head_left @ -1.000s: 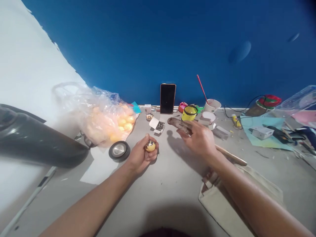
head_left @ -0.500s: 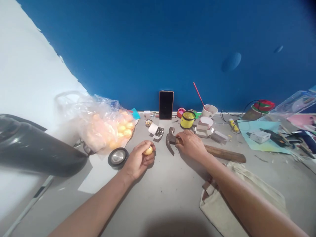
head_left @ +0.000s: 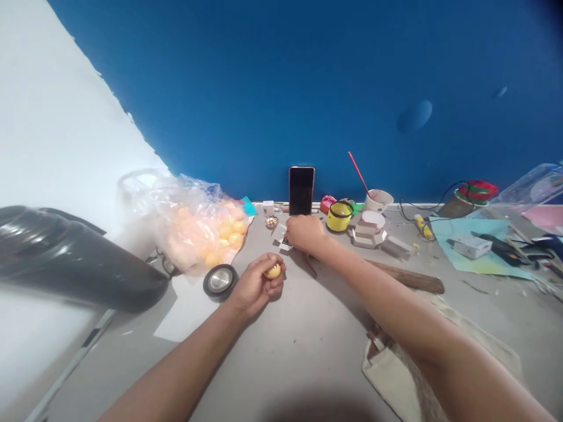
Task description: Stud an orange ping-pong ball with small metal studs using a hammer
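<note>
The left hand (head_left: 254,285) is closed around a small yellow ball (head_left: 273,271), which peeks out between thumb and fingers, with the fist resting low over the grey worktop (head_left: 285,340). The right hand (head_left: 305,233) is stretched out just beyond and a little to the right of the left one, knuckles up and fingers curled down onto a small white box (head_left: 280,237) with its flap open; the fingertips are hidden, so I cannot tell whether they pinch anything. Under the right forearm lies a hammer (head_left: 409,279), its wooden handle running out to the right of that arm and the head mostly covered. Just left of the left hand sits a round metal tin (head_left: 220,280) on a white sheet of paper (head_left: 185,308), and beyond that is a clear plastic bag (head_left: 197,225) full of yellow balls. Far to the left of it is a large black shape (head_left: 79,258), too blurred to identify. Straight beyond the right hand a dark phone (head_left: 301,190) stands against the blue wall (head_left: 308,88), with a yellow cup (head_left: 338,217) and a white cup (head_left: 378,201) holding a red stick to its right. A beige cloth bag (head_left: 444,363) lies near the right elbow.
</note>
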The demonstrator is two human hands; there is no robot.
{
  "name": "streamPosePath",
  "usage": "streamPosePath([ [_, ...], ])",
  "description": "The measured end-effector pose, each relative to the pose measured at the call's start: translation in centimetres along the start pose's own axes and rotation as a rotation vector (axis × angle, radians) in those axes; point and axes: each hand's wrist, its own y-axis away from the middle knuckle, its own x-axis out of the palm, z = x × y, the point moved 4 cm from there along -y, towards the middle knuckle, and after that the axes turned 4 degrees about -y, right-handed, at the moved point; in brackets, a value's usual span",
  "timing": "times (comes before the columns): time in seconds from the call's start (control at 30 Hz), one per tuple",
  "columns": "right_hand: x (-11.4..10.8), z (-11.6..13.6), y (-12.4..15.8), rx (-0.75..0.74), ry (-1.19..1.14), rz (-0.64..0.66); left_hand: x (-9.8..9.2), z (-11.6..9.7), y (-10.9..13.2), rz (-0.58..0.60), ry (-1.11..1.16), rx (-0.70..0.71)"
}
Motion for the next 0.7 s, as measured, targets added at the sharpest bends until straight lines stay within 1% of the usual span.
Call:
streamPosePath([
  [0.13,0.8,0.3,-0.9,0.0,0.014,0.014,0.1,0.0,0.0,-0.004,-0.005,-0.012],
  [0.43,1.1,0.4,-0.3,0.001,0.042,0.024,-0.1,0.2,-0.2,0.0,0.001,-0.027],
  [0.6,1.5,0.3,-0.5,0.009,0.026,0.045,0.0,0.1,-0.1,0.0,0.0,-0.032],
  [0.7,1.5,0.3,-0.3,0.007,0.004,0.035,0.1,0.1,0.0,-0.002,0.002,-0.031],
])
